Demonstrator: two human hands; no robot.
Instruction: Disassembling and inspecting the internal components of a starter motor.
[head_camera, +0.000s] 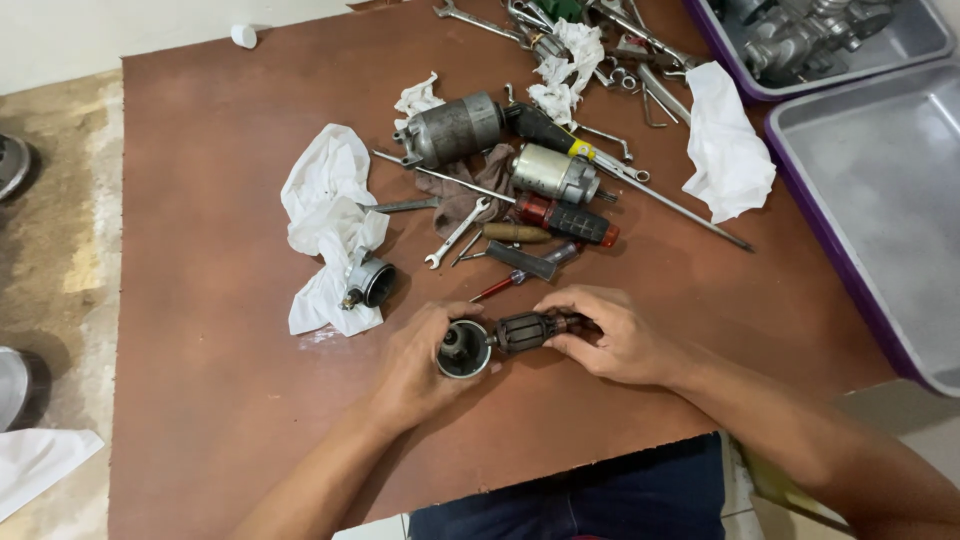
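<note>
My left hand (420, 365) grips a round metal end cap (463, 350) near the front edge of the brown board (200, 300). My right hand (605, 335) holds a dark wound motor armature (525, 332), whose shaft end meets the cap. Both hands rest low on the board, close together. Just beyond them lie a red-handled screwdriver (500, 287), a small wrench (455, 233) and a red and black handle (565, 218).
Two grey motor housings (455, 128) (553, 173) lie mid-board among wrenches, a long rod (680, 205) and white rags (325, 215) (725, 145). A small round part (368, 282) sits on the left rag. Purple-edged metal trays (880, 190) stand at the right.
</note>
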